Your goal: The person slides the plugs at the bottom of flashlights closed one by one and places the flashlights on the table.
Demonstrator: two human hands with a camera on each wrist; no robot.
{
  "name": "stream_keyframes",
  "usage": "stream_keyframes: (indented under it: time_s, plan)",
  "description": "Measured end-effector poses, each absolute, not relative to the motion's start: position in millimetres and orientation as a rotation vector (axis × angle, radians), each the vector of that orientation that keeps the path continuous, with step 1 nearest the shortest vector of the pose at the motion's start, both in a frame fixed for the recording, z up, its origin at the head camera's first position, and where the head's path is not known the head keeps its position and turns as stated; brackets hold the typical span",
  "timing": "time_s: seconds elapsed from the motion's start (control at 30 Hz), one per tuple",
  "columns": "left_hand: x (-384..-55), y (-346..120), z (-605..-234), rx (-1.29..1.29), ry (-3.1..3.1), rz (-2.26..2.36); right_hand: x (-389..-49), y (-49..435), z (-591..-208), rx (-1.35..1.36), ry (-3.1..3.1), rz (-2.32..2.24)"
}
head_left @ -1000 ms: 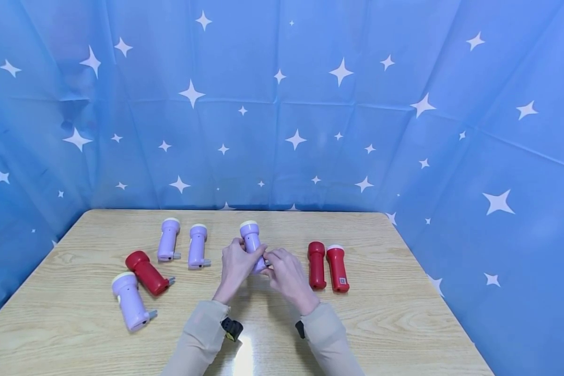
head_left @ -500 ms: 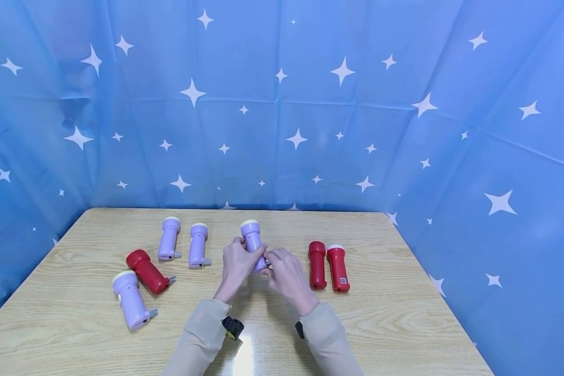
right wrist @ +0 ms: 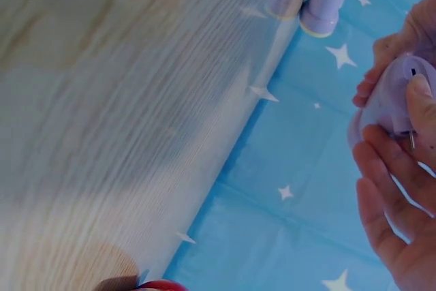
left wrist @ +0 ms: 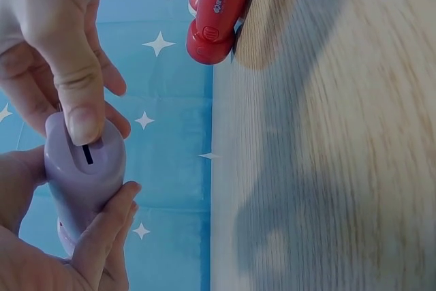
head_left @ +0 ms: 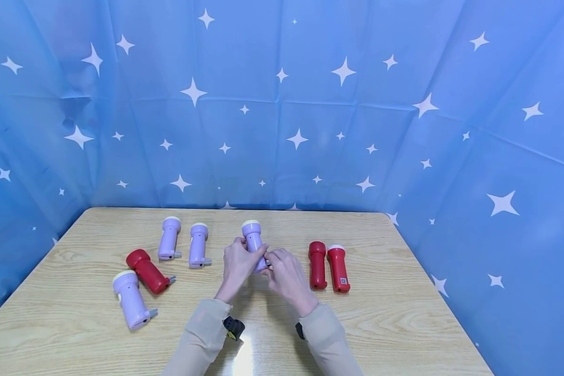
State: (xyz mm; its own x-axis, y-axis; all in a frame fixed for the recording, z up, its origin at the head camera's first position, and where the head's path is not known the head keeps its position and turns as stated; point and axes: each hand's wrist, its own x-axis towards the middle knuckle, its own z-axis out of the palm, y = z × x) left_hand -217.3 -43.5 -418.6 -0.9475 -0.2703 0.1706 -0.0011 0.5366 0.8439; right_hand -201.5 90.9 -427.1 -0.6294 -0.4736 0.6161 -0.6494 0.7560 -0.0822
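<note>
In the head view a lilac flashlight [head_left: 252,236] with a white-rimmed head points away from me over the middle of the table. My left hand [head_left: 237,262] grips its body, thumb on one side and fingers on the other. At the tail end, my right hand [head_left: 289,274] has its thumb and fingers around the fold-out plug. The left wrist view shows the right thumb [left wrist: 84,124] pressing on the flashlight's tail beside a dark slot. A thin metal prong [right wrist: 412,140] sticks out by the right fingers in the right wrist view.
On the left lie two lilac flashlights [head_left: 168,239] [head_left: 198,245] side by side, a red flashlight [head_left: 148,271] and a nearer lilac one [head_left: 132,300], plugs sticking out. Two red flashlights [head_left: 317,265] [head_left: 338,269] lie right of my hands. A starry blue curtain [head_left: 282,115] surrounds the wooden table [head_left: 404,324].
Both hands keep their hold on the lilac flashlight, with hardly any movement. The whole head view shifts very slightly.
</note>
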Motion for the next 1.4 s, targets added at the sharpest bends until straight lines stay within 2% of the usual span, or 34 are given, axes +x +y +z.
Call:
stream_keyframes:
  time_s: [1.4]
  plan:
    - [-219.3,-41.4,-425.1,0.235,-2.551,-1.391,-200.3,95.8,-428.9,0.834,-2.449,0.306]
